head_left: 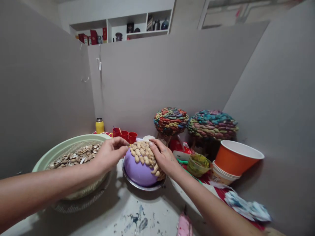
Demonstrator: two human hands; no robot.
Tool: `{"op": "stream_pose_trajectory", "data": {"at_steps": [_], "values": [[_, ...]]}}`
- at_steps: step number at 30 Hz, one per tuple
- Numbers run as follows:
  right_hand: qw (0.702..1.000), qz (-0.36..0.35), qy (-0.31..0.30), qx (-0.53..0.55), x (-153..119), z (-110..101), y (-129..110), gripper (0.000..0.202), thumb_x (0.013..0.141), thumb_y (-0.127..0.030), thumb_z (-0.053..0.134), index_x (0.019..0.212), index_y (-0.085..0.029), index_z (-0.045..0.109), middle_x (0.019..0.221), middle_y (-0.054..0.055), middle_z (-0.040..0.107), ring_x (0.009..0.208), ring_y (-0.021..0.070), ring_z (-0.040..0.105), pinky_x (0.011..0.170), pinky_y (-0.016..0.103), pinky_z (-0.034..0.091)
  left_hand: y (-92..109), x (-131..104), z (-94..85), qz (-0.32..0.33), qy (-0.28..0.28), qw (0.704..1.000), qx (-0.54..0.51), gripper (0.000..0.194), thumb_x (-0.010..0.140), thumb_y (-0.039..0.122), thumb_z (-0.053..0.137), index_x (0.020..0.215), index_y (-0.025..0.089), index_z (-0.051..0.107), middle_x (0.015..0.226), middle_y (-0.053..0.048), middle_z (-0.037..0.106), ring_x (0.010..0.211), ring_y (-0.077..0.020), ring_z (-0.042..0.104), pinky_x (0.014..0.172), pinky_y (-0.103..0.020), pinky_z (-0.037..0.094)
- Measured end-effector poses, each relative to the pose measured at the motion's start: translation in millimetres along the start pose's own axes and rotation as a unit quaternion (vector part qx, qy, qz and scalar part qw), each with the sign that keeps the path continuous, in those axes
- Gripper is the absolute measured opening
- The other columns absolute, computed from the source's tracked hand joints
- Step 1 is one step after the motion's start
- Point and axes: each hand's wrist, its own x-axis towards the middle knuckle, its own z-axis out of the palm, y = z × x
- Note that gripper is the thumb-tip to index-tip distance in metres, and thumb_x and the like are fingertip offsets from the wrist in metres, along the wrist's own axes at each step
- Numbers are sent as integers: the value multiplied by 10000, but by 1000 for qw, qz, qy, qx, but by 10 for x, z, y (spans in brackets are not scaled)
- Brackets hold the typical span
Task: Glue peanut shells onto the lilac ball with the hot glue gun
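Observation:
A smooth purple dome (140, 173), perhaps a balloon, sits in a shallow metal bowl (144, 188). Peanut shells (143, 152) cover its top and right side in overlapping rows, while its lower front shows bare purple. My left hand (112, 154) reaches the dome's upper left edge with thumb and fingertips drawn together. Whatever lies between those fingertips is too small to make out. Across the right side, my right hand (163, 156) lies on the peanut shells with its fingers stretched out, steadying nothing else visible.
Left stands a green basket (40, 160) of loose shell pieces (77, 155). Red cups (132, 137) and a yellow bottle (99, 126) are behind. Two colourful shell-covered domes (213, 125) stand back right, near an orange tub (233, 160). A pink piping-like bag (184, 225) lies in front.

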Motion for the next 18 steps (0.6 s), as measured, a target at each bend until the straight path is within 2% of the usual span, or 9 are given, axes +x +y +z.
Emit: {"op": "stream_pose_trajectory", "data": {"at_steps": [3,6,10,12,13,15,18], "values": [[1000,-4,3,-6,-2,-3,23,414,932,-512,372,1100,-227,620,1084,85,711,1049,268,649,904,398,492,-83,180,-30,30,-10,996,81,283,789,341,584,1016,192,663,1115,-102,697,1072,-254,604,944,-382,446],[1000,-17,12,-22,4,-30,37,393,936,-504,389,1088,-229,626,1094,88,709,1042,272,652,898,404,500,-240,378,20,27,-51,994,88,457,785,406,612,1182,182,642,1404,-136,553,1331,-304,449,1125,-435,289],[995,-58,68,-46,-65,-121,-82,378,949,-454,420,1152,-186,593,1189,141,647,1127,284,589,974,449,450,-408,527,121,32,-123,990,60,531,805,455,585,1264,190,611,1447,-90,511,1363,-254,443,1155,-354,282],[985,-119,110,-66,-163,-154,-222,278,944,-388,482,1111,-199,599,1183,136,621,1151,275,549,1003,445,416,-443,539,144,37,-147,987,54,567,821,455,559,1313,174,575,1459,-91,486,1362,-241,445,1155,-337,289],[971,-181,128,-85,-222,-156,-302,200,937,-329,518,1064,-207,613,1124,127,626,1106,270,560,967,436,434,-452,536,147,42,-153,986,52,580,825,451,551,1328,161,562,1462,-98,477,1366,-244,438,1157,-343,287],[942,-283,116,-139,-340,-128,-454,115,919,-207,550,1007,-227,623,1015,97,622,998,254,575,905,430,449,-462,523,142,54,-158,985,51,590,823,436,554,1332,137,556,1459,-116,473,1370,-259,429,1158,-360,288],[910,-340,82,-223,-458,-27,-593,138,903,-141,571,996,-227,625,938,80,624,895,248,569,889,472,427,-476,508,132,73,-159,983,57,571,817,402,565,1324,139,564,1450,-115,485,1365,-268,435,1155,-366,296]]}}
